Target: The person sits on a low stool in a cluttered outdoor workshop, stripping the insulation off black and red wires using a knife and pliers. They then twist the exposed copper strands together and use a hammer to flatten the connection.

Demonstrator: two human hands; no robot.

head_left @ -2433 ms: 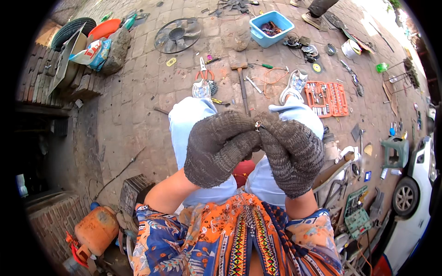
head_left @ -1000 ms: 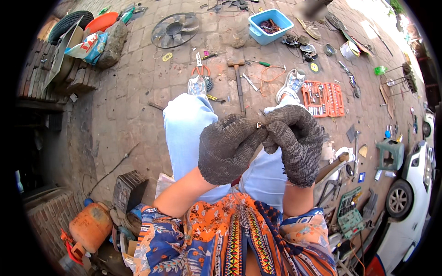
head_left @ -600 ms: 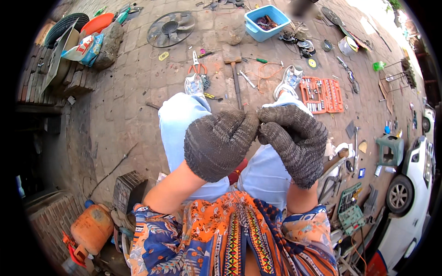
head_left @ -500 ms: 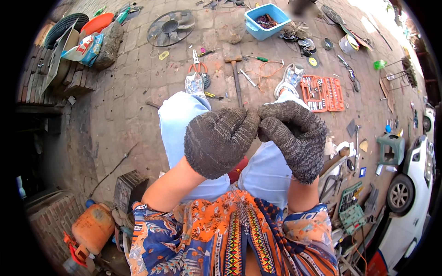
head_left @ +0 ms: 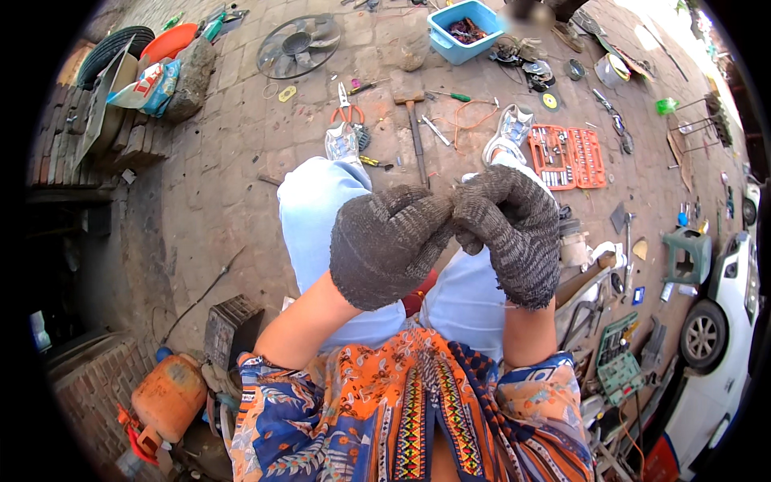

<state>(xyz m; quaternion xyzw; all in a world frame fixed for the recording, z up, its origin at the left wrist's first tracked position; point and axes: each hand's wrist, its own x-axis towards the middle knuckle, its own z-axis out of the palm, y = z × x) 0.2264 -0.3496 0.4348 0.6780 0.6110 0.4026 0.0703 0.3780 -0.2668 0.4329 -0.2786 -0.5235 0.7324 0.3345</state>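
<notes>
Both my hands wear dark grey knitted gloves and meet fingertip to fingertip above my knees. My left hand (head_left: 387, 247) is closed in a pinch, thumb and fingers pointing at the other hand. Against it, my right hand (head_left: 518, 241) is also pinched, its fingers curled. Whatever sits between the fingertips is too small or too covered to make out. Just beyond them on the paving lies a wooden-handled hammer (head_left: 416, 140), with orange-handled pliers (head_left: 347, 112) to its left. An orange socket set case (head_left: 569, 157) lies unfolded past my right foot.
A round fan (head_left: 299, 48) lies far left, a blue basin (head_left: 464, 36) at the far middle. Beside me are an orange tank (head_left: 169, 398) on the left, and a green tool case (head_left: 617, 357), a green stool (head_left: 687, 255) and a white car (head_left: 727, 345) on the right.
My right hand has turned slightly and its fingers have drawn closer together, while the fingertips still meet. More of a person's leg and shoe shows at the far right.
</notes>
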